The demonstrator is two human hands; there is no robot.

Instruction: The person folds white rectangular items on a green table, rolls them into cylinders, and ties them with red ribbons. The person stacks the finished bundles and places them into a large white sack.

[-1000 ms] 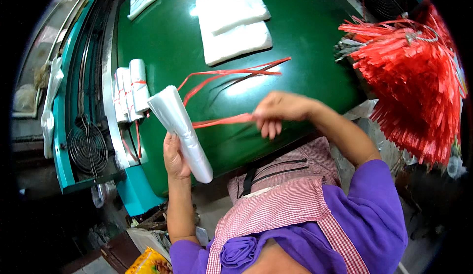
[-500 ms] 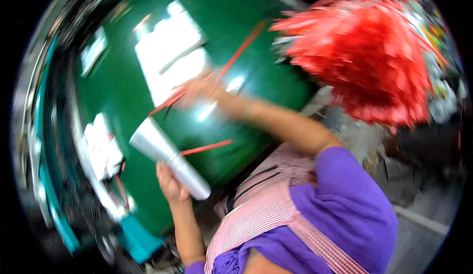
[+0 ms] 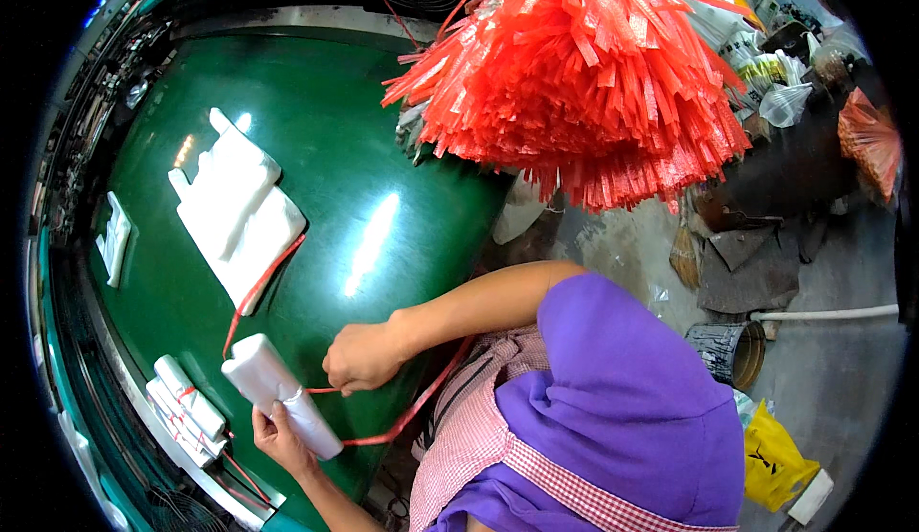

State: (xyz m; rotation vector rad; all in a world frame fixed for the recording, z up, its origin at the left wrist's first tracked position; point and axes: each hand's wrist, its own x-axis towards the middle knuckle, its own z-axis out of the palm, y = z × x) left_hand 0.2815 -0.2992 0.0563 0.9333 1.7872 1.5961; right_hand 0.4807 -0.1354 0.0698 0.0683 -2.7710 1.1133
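Observation:
My left hand [image 3: 284,439] is closed on the lower side of a roll of white plastic bags [image 3: 308,422], which lies slanted over the green table. A thin red plastic strip [image 3: 324,391] runs from the middle of the roll to my right hand [image 3: 362,358], whose fist is shut on it. More red strip shows at both ends of the roll: one length reaches up to a flat stack of white plastic bags [image 3: 235,197], the other curves right beneath my right forearm. Whether these are one strip is hidden behind the roll.
The green table [image 3: 316,82] has a raised metal edge. Rolled white bags tied with red strips [image 3: 191,403] lie at its left edge, and a small folded white bag [image 3: 115,240] farther up. A large bundle of red strips [image 3: 584,82] hangs at upper right. A bucket [image 3: 729,350] and yellow bag [image 3: 773,460] are on the floor.
My right hand has come down from beside the bag stack to just right of the roll, drawing a red strip. My left hand still holds the roll. The view has shifted.

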